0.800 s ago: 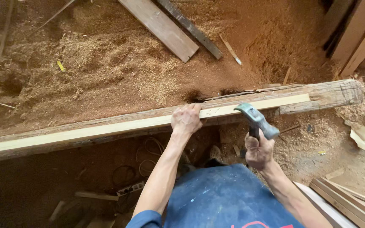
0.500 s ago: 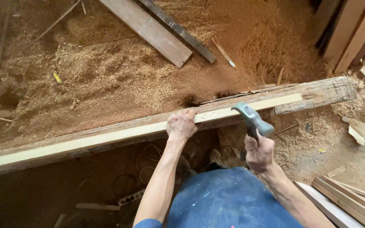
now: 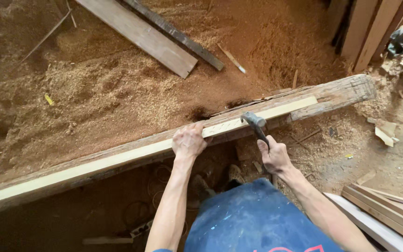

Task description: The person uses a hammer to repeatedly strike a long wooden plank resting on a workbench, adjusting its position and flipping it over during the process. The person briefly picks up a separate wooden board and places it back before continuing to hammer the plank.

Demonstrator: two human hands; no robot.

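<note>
My left hand [image 3: 190, 140] sits at centre frame, fingers curled over the pale strip [image 3: 117, 161], pressing it down on the rough old beam [image 3: 346, 91] that runs diag. from lower left to upper right. The strip lies along the beam's top, its right end near the beam's end at upper right.

My right hand [image 3: 274, 156] is fisted tight round the hammer [image 3: 256, 123] handle, just right of centre. Hammer head is now down at the strip's near edge, touching or v. close to it, can't tell which; 0.8 s ago it was a bit lower in frame, off the wood. Left hand hasn't shifted along the strip vs. before.

Sawdust floor [image 3: 117, 93] fills the upper half. Two loose planks [image 3: 150, 35] lie crossed at top centre, same as earlier. A small stick [image 3: 232, 58] w/ a pale tip lies right of them. Stacked boards [image 3: 388, 210] at lower right. My blue clothing [image 3: 253, 219] at bottom centre.
</note>
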